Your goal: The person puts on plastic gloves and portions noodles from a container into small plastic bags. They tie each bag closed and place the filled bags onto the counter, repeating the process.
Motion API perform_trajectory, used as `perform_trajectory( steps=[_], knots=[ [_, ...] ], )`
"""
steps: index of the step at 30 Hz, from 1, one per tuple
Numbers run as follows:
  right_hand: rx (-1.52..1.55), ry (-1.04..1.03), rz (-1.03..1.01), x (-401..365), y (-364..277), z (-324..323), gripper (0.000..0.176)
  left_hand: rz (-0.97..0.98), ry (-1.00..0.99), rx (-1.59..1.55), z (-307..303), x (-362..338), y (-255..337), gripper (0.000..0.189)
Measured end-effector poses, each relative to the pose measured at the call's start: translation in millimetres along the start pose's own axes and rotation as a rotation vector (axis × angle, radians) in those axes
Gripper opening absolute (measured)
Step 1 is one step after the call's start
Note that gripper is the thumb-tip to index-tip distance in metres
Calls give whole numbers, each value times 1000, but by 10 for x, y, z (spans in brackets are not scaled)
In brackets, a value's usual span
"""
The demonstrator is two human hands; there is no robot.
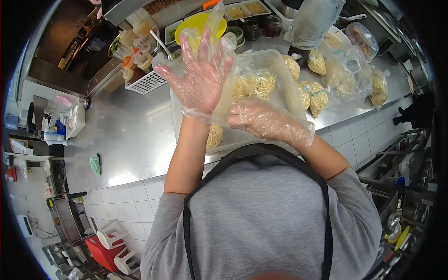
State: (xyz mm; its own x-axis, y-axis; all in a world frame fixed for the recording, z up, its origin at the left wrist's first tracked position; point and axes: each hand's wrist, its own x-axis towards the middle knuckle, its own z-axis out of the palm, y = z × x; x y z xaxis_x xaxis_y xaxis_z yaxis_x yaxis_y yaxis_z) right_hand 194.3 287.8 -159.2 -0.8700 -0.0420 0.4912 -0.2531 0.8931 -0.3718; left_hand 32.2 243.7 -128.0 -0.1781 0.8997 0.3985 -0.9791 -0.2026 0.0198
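Note:
My left hand (200, 79) is raised over the left side of a translucent tub (291, 91), palm toward me and fingers spread, inside a loose clear plastic glove. Lower and to the right, my right hand (259, 119), also gloved, has its fingers curled together on thin clear plastic (226, 95) beside my left wrist. Whether this plastic is part of the left glove or a separate piece cannot be made out. Pale noodles (261, 86) lie in the tub behind my hands, and another noodle bundle (214, 136) shows near its front edge.
Bagged noodles (318, 100) stand right of the tub on the steel counter (126, 140). Behind it are a yellow bowl (217, 31), jars (272, 26) and a large plastic bag (315, 23). A white basket (147, 83) holds bottles at the left; a green cloth (95, 164) lies near the counter's edge.

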Motion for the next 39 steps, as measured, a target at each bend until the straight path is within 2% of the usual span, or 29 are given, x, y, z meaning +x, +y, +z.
perform_trajectory(
  steps=[2, 4, 6, 8, 10, 11, 13, 14, 15, 16, 17, 19, 20, 22, 23, 24, 25, 26, 27, 29, 30, 31, 32, 33, 34, 35, 38, 39],
  knots=[
    [17, 13, 13, 3, 8, 77, 8, -25, -23, 18, 62, 5, -74, 82],
    [36, 22, 21, 43, 1, 108, 8, -7, -13, 449, 107, 4, -201, 83],
    [96, 53, -64, 112, -36, 81, 7, -33, -29, 432, 50, 27, -188, 85],
    [85, 22, -49, 139, -95, 41, 6, -61, -46, 415, 26, 74, -185, 87],
    [74, -9, -33, 153, -111, 45, 6, 65, 28, 896, 40, 126, -196, 88],
    [82, 3, -52, 160, -102, 62, 6, 65, 27, 896, 13, 156, -194, 88],
    [90, 15, -70, 164, -106, 101, 6, 177, 39, 1145, -57, 208, -185, 91],
    [126, -24, 10, 161, -127, 127, 6, 176, 40, 1144, -49, 227, -164, 91],
    [161, -63, 91, 154, -139, 139, 6, 255, 86, 1135, -23, 240, -123, 89],
    [161, -64, 92, 156, -110, 125, 6, 335, 132, 1125, -9, 256, -71, 88],
    [181, -68, 34, 169, -42, 96, 8, 336, 134, 1124, -67, 287, 24, 88],
    [117, -41, -4, 154, 151, 10, 13, 651, 134, 1452, -219, 335, 248, 87],
    [29, -11, 18, 88, 291, -76, 16, 652, 134, 1454, -156, 306, 291, 87],
    [28, -23, 339, -60, 541, -312, 22, 460, 125, 2349, 17, 223, 334, 85],
    [32, -25, 335, -116, 641, -360, 22, 533, 7, 2528, -21, 215, 277, 80],
    [-39, -22, 453, -169, 725, -384, 24, 530, 16, 2532, -82, 216, 207, 80],
    [-112, -19, 572, -193, 768, -374, 27, 339, 110, 2563, -159, 237, 135, 79],
    [-110, -23, 571, -197, 786, -279, 27, 145, 200, 2578, -239, 261, 80, 78],
    [-83, 4, 505, -198, 812, -123, 29, 145, 201, 2577, -324, 290, 44, 78],
    [-58, 29, 439, -196, 845, 84, 32, -297, 407, 2713, -495, 329, 11, 59],
    [143, -31, 563, -180, 859, 145, 30, -293, 408, 2713, -552, 322, 66, 59],
    [346, -90, 683, -169, 881, 168, 29, -206, 388, 2736, -590, 309, 175, 49],
    [347, -88, 682, -144, 875, 92, 29, -123, 367, 2756, -594, 294, 280, 39],
    [167, -94, 544, -90, 851, -67, 27, -122, 365, 2759, -531, 262, 377, 39],
    [-10, -101, 401, -23, 818, -210, 24, 133, 255, 2718, -453, 187, 479, 35],
    [-4, -103, 396, 38, 758, -305, 24, 376, 152, 2655, -371, 98, 523, 31],
    [-45, -159, 389, 204, 646, -460, 22, 358, 282, 2547, -81, -71, 420, 28],
    [-78, -259, 421, 230, 661, -482, 22, 314, 228, 2481, -100, -133, 449, 32]
  ],
)
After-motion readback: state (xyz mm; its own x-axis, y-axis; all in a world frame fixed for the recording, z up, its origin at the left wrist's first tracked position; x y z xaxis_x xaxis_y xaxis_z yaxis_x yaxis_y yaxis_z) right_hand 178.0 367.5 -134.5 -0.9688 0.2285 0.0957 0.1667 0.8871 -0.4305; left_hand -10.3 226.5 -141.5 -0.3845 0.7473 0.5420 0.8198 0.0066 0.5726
